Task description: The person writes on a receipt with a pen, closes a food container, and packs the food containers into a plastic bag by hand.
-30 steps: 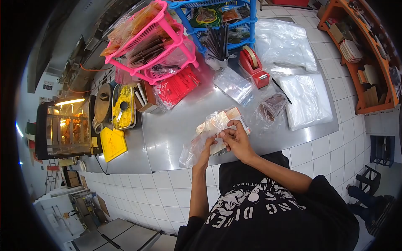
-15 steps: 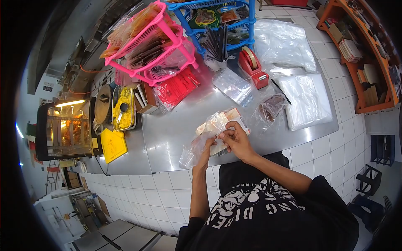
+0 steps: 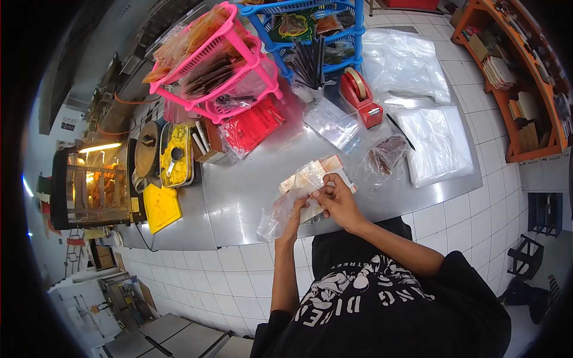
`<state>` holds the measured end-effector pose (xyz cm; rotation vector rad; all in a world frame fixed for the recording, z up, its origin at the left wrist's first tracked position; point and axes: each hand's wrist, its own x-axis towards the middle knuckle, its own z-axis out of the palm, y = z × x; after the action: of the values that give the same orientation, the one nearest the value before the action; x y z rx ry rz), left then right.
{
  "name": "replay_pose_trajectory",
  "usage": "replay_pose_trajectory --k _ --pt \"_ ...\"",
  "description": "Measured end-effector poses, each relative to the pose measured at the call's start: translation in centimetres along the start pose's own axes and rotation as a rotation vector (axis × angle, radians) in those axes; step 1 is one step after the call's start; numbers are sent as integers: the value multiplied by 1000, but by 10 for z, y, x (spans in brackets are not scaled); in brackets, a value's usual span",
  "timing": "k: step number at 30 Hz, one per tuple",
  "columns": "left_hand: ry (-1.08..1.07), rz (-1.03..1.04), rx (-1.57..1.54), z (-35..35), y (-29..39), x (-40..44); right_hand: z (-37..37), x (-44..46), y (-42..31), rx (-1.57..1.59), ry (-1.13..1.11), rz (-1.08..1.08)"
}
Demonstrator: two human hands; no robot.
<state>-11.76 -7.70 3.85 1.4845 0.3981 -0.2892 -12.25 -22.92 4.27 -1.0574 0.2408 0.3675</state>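
A clear plastic bag [image 3: 273, 219] is pinched between both hands above the near edge of the steel table. My left hand [image 3: 296, 213] is closed on it, with the thumb and fingertips meeting near the bag's upper part. Beside it my right hand [image 3: 337, 201] also pinches the plastic, its fingertips almost touching the left ones. Beneath the bag lie pale printed papers or packets [image 3: 330, 163], partly covered by the plastic and hands; their kind I cannot make out. To the right sits a clear bag with dark brown contents [image 3: 385, 156].
On the steel table [image 3: 239, 197] stand a red tape dispenser [image 3: 362, 98], stacks of clear plastic bags [image 3: 439, 146], a red packet [image 3: 252, 126], a pink rack [image 3: 230, 71] and a blue rack [image 3: 310, 36]. A tray of yellow food [image 3: 177, 149] and a lit food warmer [image 3: 98, 185] are at left.
Almost nothing differs. The hands stay pinched on the plastic bag, and its loose end at the left has shifted slightly.
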Motion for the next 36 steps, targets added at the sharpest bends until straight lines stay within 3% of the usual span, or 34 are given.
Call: replay_pose_trajectory --k 8,10,13,17,20,26,29,34,36 --pt "-14 138 144 -3 5 -5 -1 1 -11 -200 -25 37" --pt "33 185 113 4 12 -11 1 -1 -9 -494 19 -228" --pt "10 481 394 0 11 -11 1 -5 -18 -827 100 -513" --pt "-15 616 447 13 26 -26 -24 2 3 -1221 73 -625" --pt "-65 635 493 4 19 -14 -18 1 -5 -1107 86 -579" --pt "-7 589 568 -7 6 -7 -7 -1 -22 -1261 99 -479" --pt "35 515 495 -1 1 -9 -13 -3 -20 -1256 41 -583" --pt "36 460 399 3 4 -16 -21 -7 -18 -1219 -21 -563" --pt "11 564 492 1 4 -13 -21 -8 -20 -1246 -15 -562"
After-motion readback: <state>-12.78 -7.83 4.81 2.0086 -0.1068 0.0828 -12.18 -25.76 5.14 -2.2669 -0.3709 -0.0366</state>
